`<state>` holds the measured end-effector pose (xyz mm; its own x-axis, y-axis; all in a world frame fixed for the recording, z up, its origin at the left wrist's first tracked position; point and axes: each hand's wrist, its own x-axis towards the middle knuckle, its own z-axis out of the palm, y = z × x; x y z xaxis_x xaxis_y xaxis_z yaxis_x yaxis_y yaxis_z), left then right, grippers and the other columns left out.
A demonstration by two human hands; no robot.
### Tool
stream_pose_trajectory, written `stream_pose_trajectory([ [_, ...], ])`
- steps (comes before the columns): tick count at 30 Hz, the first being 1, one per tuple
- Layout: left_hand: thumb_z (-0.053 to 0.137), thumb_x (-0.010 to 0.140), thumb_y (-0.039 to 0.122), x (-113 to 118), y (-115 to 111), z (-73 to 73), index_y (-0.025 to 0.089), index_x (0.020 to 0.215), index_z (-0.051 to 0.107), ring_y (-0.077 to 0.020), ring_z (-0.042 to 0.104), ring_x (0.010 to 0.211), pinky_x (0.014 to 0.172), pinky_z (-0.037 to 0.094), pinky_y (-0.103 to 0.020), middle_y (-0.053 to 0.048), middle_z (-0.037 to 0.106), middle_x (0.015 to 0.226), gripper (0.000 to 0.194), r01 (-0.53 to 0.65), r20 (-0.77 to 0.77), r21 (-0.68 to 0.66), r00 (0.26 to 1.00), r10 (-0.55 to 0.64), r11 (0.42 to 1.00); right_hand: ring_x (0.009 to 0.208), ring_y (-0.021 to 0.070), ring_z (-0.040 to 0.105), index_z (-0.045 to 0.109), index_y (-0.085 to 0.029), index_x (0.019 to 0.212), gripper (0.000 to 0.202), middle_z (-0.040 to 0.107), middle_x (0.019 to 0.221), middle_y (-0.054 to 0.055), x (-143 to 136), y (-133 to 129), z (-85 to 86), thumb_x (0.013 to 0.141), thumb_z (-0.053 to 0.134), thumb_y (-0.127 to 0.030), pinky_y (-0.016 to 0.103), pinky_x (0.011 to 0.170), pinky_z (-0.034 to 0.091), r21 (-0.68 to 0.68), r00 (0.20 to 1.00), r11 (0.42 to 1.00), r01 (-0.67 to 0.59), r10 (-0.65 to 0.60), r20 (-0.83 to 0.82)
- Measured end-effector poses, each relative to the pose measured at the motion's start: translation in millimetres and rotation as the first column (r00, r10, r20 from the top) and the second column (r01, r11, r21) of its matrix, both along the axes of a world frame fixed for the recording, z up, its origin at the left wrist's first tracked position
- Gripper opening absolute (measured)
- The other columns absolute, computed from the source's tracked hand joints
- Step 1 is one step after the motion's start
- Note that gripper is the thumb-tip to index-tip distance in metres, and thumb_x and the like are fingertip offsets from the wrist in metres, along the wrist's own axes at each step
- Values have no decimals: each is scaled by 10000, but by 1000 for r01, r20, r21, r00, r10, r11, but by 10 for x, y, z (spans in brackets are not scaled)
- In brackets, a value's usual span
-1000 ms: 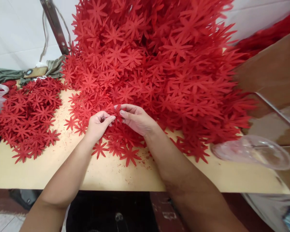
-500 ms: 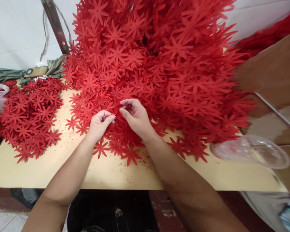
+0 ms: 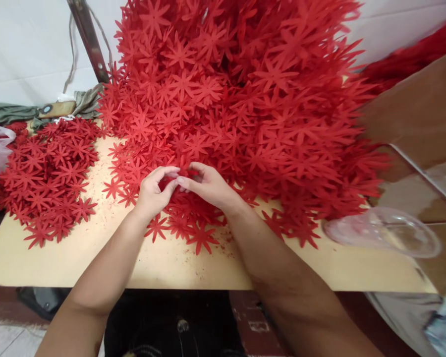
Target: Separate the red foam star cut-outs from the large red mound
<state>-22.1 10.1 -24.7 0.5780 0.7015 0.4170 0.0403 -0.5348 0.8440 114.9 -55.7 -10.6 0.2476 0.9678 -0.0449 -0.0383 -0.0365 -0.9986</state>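
A tall heap of red star-shaped flower cutouts (image 3: 245, 94) covers the back and middle of a tan board (image 3: 96, 258). My left hand (image 3: 153, 194) and my right hand (image 3: 208, 186) meet at the heap's front edge, fingertips touching. Both pinch a red flower cutout (image 3: 182, 174) between thumb and fingers, most of it hidden by the fingers. Loose cutouts (image 3: 200, 237) lie flat on the board just in front of my hands.
A smaller, flatter pile of red cutouts (image 3: 46, 176) lies at the left. A clear plastic container (image 3: 382, 232) rests at the right edge. A brown cardboard panel (image 3: 419, 109) stands at the right. A metal bar (image 3: 87, 37) and green cloth (image 3: 11, 113) are at the back left.
My right hand drew back from the heap toward my left hand, and the fingertips of both closed together on a cutout. The view shifted slightly.
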Motion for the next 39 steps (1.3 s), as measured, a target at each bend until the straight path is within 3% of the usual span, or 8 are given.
stream_pose_trajectory([
  [5, 535, 815, 190, -4, -3, 28, 177, 924, 664, -118, 632, 865, 834, 496, -265, -48, 686, 912, 170, -20, -4, 78, 1000, 20, 997, 532, 107, 536, 579, -174, 738, 482, 581, 586, -24, 6, 20, -19, 500, 749, -557, 267, 541, 457, -36, 998, 997, 65, -66, -21],
  [10, 587, 785, 243, 25, -3, 30, 170, 902, 667, -109, 618, 804, 736, 499, -238, -46, 659, 897, 159, -92, 19, -14, 996, 93, 996, 485, 81, 492, 571, -180, 650, 496, 554, 536, -34, 12, 54, -30, 492, 714, -628, 250, 512, 433, 33, 991, 993, 117, -115, -67],
  [17, 587, 781, 270, 35, -22, 30, 169, 825, 661, -108, 578, 737, 716, 462, -242, -34, 649, 820, 133, -66, 14, -79, 998, 67, 995, 473, 41, 357, 502, -167, 573, 519, 444, 496, -59, -41, 25, -8, 563, 646, -666, 223, 476, 307, 108, 992, 987, 119, -122, 22],
  [23, 590, 767, 267, 26, 76, 38, 165, 782, 592, -87, 530, 683, 692, 441, -212, -6, 599, 738, 103, -231, 140, -239, 953, 269, 943, 432, 31, 281, 348, -191, 499, 588, 307, 442, -81, 8, 43, -14, 507, 675, -681, 214, 419, 240, 81, 969, 967, 242, -237, -67],
  [31, 621, 746, 316, -18, 225, 8, 164, 835, 553, -101, 579, 772, 785, 468, -242, -26, 610, 813, 188, -273, 245, -336, 899, 364, 901, 552, 70, 495, 553, -201, 750, 479, 579, 679, -40, 67, 64, -48, 451, 795, -488, 230, 506, 432, 85, 919, 947, 309, -274, -283],
  [34, 605, 766, 290, -35, 214, 6, 163, 922, 573, -126, 583, 907, 880, 455, -279, -62, 617, 956, 205, -341, 239, -232, 888, 393, 911, 569, 82, 514, 526, -217, 797, 484, 589, 713, -39, 71, 59, -43, 474, 794, -458, 241, 512, 445, 93, 938, 958, 270, -240, -250],
  [37, 582, 791, 276, -56, 153, 57, 169, 972, 606, -156, 538, 1048, 972, 410, -320, -82, 591, 1061, 212, -440, 207, 19, 880, 427, 898, 543, 73, 494, 518, -214, 779, 504, 582, 675, -48, 60, 54, -24, 457, 799, -482, 241, 525, 445, 113, 953, 962, 248, -222, -205],
  [39, 566, 807, 283, -58, 83, 105, 171, 987, 621, -162, 540, 1046, 969, 415, -328, -81, 597, 1044, 219, -393, 169, 146, 914, 368, 908, 500, 63, 467, 530, -199, 727, 495, 556, 601, -55, 41, 47, -4, 447, 794, -511, 239, 514, 430, 122, 963, 964, 235, -215, -163],
])
